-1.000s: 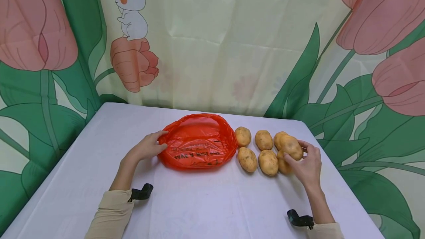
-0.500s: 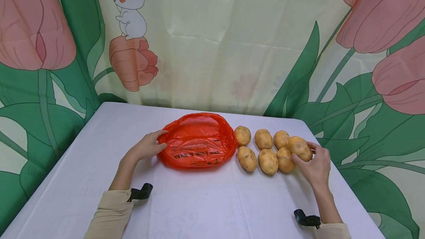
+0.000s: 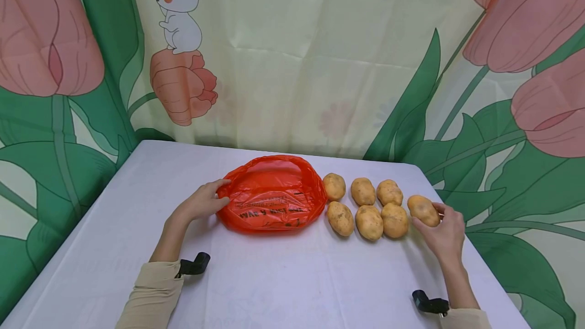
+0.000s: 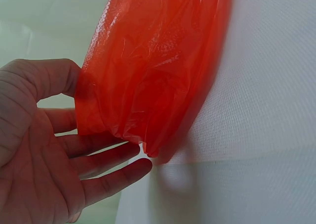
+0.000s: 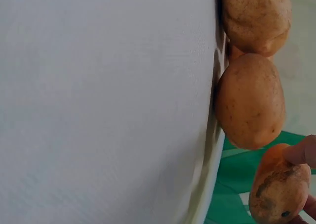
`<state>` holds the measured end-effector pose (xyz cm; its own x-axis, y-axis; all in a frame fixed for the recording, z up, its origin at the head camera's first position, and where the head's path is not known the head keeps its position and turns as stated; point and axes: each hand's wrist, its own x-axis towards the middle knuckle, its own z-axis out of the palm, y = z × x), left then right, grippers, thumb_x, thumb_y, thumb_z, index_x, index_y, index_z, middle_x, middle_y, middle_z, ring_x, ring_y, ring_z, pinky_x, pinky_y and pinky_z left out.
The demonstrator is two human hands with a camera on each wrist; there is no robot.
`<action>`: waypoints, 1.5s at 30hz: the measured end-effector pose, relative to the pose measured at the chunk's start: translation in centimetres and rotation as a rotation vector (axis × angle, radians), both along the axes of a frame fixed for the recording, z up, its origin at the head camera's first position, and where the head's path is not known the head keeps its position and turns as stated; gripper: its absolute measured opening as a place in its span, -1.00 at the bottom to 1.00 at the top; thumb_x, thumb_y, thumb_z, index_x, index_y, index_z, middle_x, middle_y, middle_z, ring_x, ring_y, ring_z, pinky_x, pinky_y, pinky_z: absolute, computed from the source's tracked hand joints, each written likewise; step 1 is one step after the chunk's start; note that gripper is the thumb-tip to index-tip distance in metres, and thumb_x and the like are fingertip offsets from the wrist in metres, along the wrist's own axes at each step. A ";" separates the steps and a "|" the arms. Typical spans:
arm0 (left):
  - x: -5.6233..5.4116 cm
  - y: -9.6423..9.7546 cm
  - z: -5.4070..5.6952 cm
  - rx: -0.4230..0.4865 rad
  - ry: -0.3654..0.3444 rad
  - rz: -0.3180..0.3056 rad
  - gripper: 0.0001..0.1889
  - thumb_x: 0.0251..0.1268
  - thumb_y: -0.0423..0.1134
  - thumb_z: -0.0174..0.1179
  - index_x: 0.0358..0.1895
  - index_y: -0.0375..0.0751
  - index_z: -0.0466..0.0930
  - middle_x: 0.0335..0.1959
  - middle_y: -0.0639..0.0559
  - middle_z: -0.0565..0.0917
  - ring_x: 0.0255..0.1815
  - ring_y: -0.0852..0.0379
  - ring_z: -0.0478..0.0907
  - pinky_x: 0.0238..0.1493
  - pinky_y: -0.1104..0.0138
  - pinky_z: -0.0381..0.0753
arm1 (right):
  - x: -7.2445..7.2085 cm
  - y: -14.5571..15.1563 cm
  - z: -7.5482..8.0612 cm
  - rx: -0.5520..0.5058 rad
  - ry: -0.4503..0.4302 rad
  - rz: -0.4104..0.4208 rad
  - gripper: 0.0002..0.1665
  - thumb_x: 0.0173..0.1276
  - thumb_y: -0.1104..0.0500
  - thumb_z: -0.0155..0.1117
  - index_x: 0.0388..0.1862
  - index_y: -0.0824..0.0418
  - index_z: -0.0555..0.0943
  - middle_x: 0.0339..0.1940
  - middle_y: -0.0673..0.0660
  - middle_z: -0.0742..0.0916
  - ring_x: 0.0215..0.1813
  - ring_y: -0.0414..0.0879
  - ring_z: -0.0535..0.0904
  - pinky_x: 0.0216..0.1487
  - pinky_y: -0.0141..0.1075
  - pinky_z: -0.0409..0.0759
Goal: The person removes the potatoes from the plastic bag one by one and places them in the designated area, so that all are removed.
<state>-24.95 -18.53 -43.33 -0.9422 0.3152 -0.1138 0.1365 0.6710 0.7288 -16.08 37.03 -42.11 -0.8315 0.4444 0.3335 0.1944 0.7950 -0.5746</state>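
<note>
A red plastic bag [image 3: 269,192] with dark printing lies at mid-table, its mouth spread toward me. My left hand [image 3: 200,203] is at its left rim, thumb and fingers spread apart. Up close in the left wrist view, the thumb and some fingers [image 4: 111,160] pass behind the red film. Beyond the right end of two short rows of potatoes, my right hand [image 3: 444,231] grips a potato [image 3: 423,210] between thumb and fingers. The right wrist view catches this potato [image 5: 277,193] at its lower right, with a dark blemish and part of the hand.
Between bag and right hand, several potatoes [image 3: 369,223] stand in two rows, the leftmost close against the bag's right side. A white cloth [image 3: 274,283] covers the table. Behind it hangs a curtain [image 3: 274,65] printed with tulips and a rabbit.
My right hand has moved right and slightly toward me with its potato, leaving it beside the rows instead of overlapping them. The left hand and bag have stayed in place.
</note>
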 end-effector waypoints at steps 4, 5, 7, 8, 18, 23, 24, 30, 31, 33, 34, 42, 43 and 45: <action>0.0 0.0 0.0 0.004 -0.008 0.004 -0.37 0.43 -0.24 0.10 0.51 -0.41 0.26 0.39 -0.42 0.42 0.20 -0.23 0.44 0.18 -0.03 0.65 | 0.1 0.4 -0.2 0.002 -0.033 -0.008 -0.16 0.21 0.18 0.49 0.37 0.49 0.37 0.22 0.50 0.46 0.30 0.37 0.28 0.18 0.24 0.31; 0.0 0.0 0.0 0.005 -0.012 0.006 -0.37 0.43 -0.24 0.11 0.51 -0.41 0.26 0.39 -0.41 0.42 0.19 -0.22 0.44 0.17 -0.01 0.66 | 0.1 0.5 -0.3 0.005 -0.043 -0.008 -0.17 0.21 0.18 0.48 0.37 0.50 0.37 0.22 0.50 0.46 0.30 0.38 0.28 0.18 0.25 0.31; 0.0 0.0 0.0 0.005 -0.017 0.009 -0.36 0.43 -0.24 0.11 0.51 -0.40 0.25 0.40 -0.41 0.42 0.18 -0.22 0.45 0.15 0.00 0.67 | 0.1 0.7 -0.5 0.011 -0.062 -0.008 -0.17 0.21 0.18 0.48 0.37 0.50 0.37 0.22 0.50 0.45 0.29 0.38 0.28 0.17 0.25 0.32; 0.0 0.0 0.0 0.003 -0.018 0.010 -0.36 0.43 -0.24 0.11 0.51 -0.40 0.25 0.40 -0.41 0.42 0.18 -0.22 0.45 0.15 0.01 0.68 | 0.1 0.9 -0.6 0.015 -0.070 -0.008 -0.17 0.20 0.18 0.47 0.36 0.51 0.37 0.22 0.50 0.45 0.29 0.38 0.29 0.17 0.25 0.32; -0.1 0.0 -0.1 -0.001 -0.016 0.005 -0.36 0.43 -0.24 0.11 0.51 -0.39 0.26 0.39 -0.40 0.42 0.15 -0.20 0.45 0.12 0.04 0.69 | -0.2 1.8 -1.1 0.026 -0.167 -0.002 -0.15 0.21 0.14 0.44 0.36 0.54 0.34 0.20 0.55 0.42 0.24 0.42 0.29 0.15 0.27 0.33; -0.1 0.1 0.0 0.000 -0.019 0.004 -0.37 0.43 -0.24 0.11 0.51 -0.39 0.26 0.38 -0.40 0.43 0.12 -0.19 0.45 0.07 0.09 0.71 | -0.5 2.1 -1.2 0.016 -0.195 0.010 -0.13 0.21 0.15 0.46 0.35 0.56 0.32 0.21 0.55 0.42 0.23 0.43 0.29 0.13 0.25 0.33; -0.1 0.1 0.0 0.001 -0.020 0.004 -0.37 0.43 -0.24 0.11 0.51 -0.39 0.26 0.37 -0.40 0.44 0.12 -0.19 0.45 0.05 0.10 0.71 | -0.5 2.2 -1.3 0.018 -0.200 0.013 -0.13 0.21 0.15 0.46 0.35 0.56 0.31 0.21 0.56 0.42 0.23 0.43 0.29 0.13 0.26 0.33; -0.1 0.0 0.1 0.009 -0.022 0.004 -0.36 0.43 -0.24 0.12 0.51 -0.39 0.26 0.37 -0.40 0.44 0.12 -0.19 0.45 0.03 0.11 0.72 | -0.7 2.3 -1.4 0.024 -0.242 0.015 -0.13 0.22 0.13 0.47 0.33 0.59 0.31 0.18 0.57 0.42 0.21 0.43 0.30 0.14 0.29 0.36; -0.1 0.0 0.1 0.009 -0.020 0.003 -0.36 0.43 -0.24 0.12 0.51 -0.39 0.26 0.36 -0.40 0.44 0.11 -0.19 0.46 0.02 0.11 0.72 | -0.7 2.3 -1.4 0.024 -0.246 0.017 -0.13 0.22 0.13 0.47 0.33 0.59 0.31 0.18 0.57 0.42 0.20 0.43 0.30 0.14 0.29 0.36; -0.1 0.0 0.2 0.010 -0.020 0.004 -0.36 0.43 -0.24 0.11 0.51 -0.39 0.26 0.36 -0.40 0.44 0.11 -0.19 0.45 0.02 0.12 0.72 | -0.8 2.3 -1.4 0.026 -0.246 0.022 -0.13 0.22 0.13 0.48 0.32 0.59 0.31 0.18 0.57 0.42 0.20 0.43 0.30 0.15 0.29 0.36; -0.1 0.0 0.2 0.010 -0.019 0.004 -0.36 0.43 -0.24 0.11 0.51 -0.40 0.26 0.36 -0.40 0.44 0.10 -0.18 0.45 0.02 0.12 0.72 | -0.8 2.3 -1.4 0.028 -0.245 0.024 -0.13 0.22 0.13 0.48 0.32 0.59 0.31 0.18 0.57 0.42 0.20 0.43 0.30 0.15 0.29 0.36; 0.0 0.0 0.0 0.005 -0.016 0.001 -0.37 0.43 -0.24 0.11 0.51 -0.40 0.26 0.37 -0.40 0.44 0.13 -0.19 0.45 0.11 0.04 0.69 | -0.9 2.0 -1.3 0.023 -0.252 0.016 -0.12 0.23 0.11 0.48 0.32 0.58 0.30 0.16 0.56 0.40 0.18 0.42 0.31 0.13 0.29 0.38; 0.0 0.0 0.0 0.005 -0.016 0.000 -0.37 0.43 -0.24 0.11 0.51 -0.40 0.26 0.37 -0.40 0.44 0.13 -0.19 0.45 0.12 0.03 0.69 | -0.9 2.0 -1.3 0.023 -0.254 0.014 -0.12 0.23 0.10 0.48 0.33 0.58 0.30 0.16 0.57 0.40 0.18 0.42 0.30 0.13 0.29 0.38; 0.0 -0.1 0.0 0.006 -0.015 -0.002 -0.37 0.43 -0.24 0.11 0.50 -0.40 0.26 0.37 -0.40 0.44 0.15 -0.20 0.45 0.13 0.02 0.68 | -0.8 1.9 -1.2 0.023 -0.251 0.014 -0.12 0.24 0.10 0.47 0.33 0.57 0.30 0.17 0.57 0.40 0.20 0.43 0.29 0.15 0.30 0.37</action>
<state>-24.97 -18.60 -43.35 -0.9397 0.3178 -0.1261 0.1267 0.6663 0.7349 -16.85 38.90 -43.32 -0.8956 0.4269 0.1253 0.3179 0.8110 -0.4912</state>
